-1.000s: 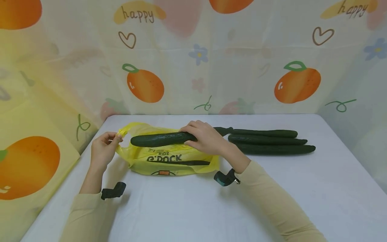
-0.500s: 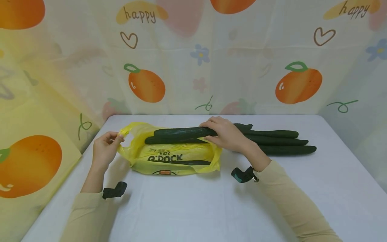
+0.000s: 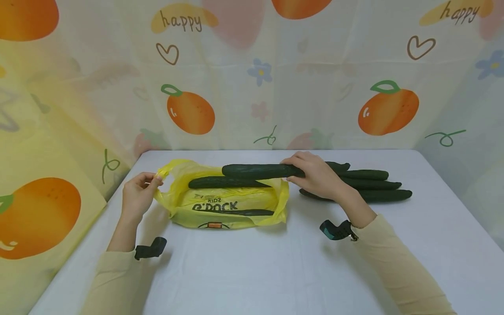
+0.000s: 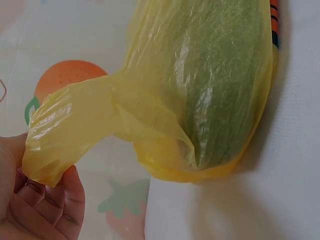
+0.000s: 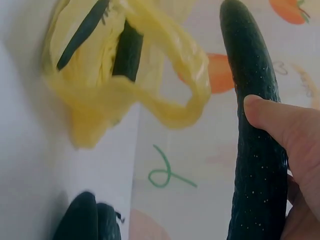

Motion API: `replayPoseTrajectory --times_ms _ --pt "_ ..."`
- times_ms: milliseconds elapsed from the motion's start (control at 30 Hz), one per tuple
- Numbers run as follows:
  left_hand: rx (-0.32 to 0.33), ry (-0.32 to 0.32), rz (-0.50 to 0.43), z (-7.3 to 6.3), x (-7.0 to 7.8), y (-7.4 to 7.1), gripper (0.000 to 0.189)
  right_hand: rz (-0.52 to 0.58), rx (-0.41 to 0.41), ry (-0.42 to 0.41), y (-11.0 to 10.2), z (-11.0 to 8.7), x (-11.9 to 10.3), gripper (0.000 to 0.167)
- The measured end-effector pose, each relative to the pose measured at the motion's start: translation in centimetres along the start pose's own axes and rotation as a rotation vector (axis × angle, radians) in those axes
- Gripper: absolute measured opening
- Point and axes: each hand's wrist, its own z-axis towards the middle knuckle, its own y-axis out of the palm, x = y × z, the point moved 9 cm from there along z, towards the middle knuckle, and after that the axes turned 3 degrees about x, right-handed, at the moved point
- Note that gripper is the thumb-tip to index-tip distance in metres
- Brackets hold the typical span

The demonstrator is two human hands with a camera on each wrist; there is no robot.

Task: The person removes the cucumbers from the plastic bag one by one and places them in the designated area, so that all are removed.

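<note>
My left hand [image 3: 138,194] pinches one handle of a yellow plastic bag [image 3: 179,218] lying on its side. Through the thin plastic in the left wrist view, a green cucumber shape [image 4: 215,125] shows. Inside the bag's opening lies a dark green cucumber [image 3: 220,182], and a dark strip [image 3: 252,212] shows at a lower slit. My right hand [image 3: 315,175] grips another long cucumber [image 3: 260,170] round its middle, raised over the bag's right back edge. The right wrist view has the thumb [image 5: 265,115] laid along this cucumber, whose rounded end points away from the hand.
Three cucumbers [image 3: 386,195] lie side by side on the white table [image 3: 252,271], right of the bag and partly behind my right hand. A fruit-printed curtain [image 3: 315,87] hangs along the table's back edge. Each wrist wears a small black camera [image 3: 336,230].
My right hand has drawn its cucumber right and slightly back from over the bag, uncovering the cucumber inside. My left hand stays almost still on the handle.
</note>
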Motion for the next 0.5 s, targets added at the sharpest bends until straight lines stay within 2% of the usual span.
replayPoseTrajectory --times_ms 500 --pt "0.012 0.022 0.015 0.0 0.2 0.2 0.026 -0.005 0.102 0.028 -3.1 -3.3 2.8 0.040"
